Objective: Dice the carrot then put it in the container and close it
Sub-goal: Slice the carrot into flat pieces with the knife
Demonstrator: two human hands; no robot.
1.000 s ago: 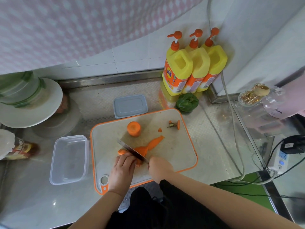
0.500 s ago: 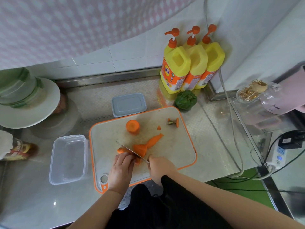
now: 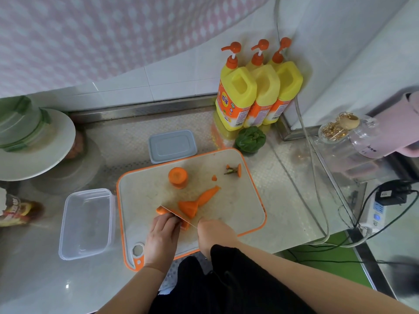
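Lying near the front edge of the white, orange-rimmed plastic cutting board (image 3: 231, 200), the orange carrot piece being cut (image 3: 161, 210) has its long axis running left to right, its rounded end pointing at the board's left edge. The left hand (image 3: 162, 240) presses down on it with curled fingers; the right hand (image 3: 215, 232) grips the steel knife (image 3: 175, 215), whose blade crosses the carrot diagonally. 5 carrot parts show: this piece, 1 upright stump (image 3: 178, 176) mid-board, 1 tapered tip section (image 3: 198, 201) pointing toward the back right corner, 1 tiny chip (image 3: 214, 178), and 1 trimmed stalk end (image 3: 235, 170). 1 clear rectangular plastic container (image 3: 87, 223) sits open just beside the board's left edge; 1 grey lid (image 3: 172, 146) lies behind the board. 3 yellow pump bottles (image 3: 258, 91) and 1 green pepper (image 3: 250, 139) stand at the counter's back right.
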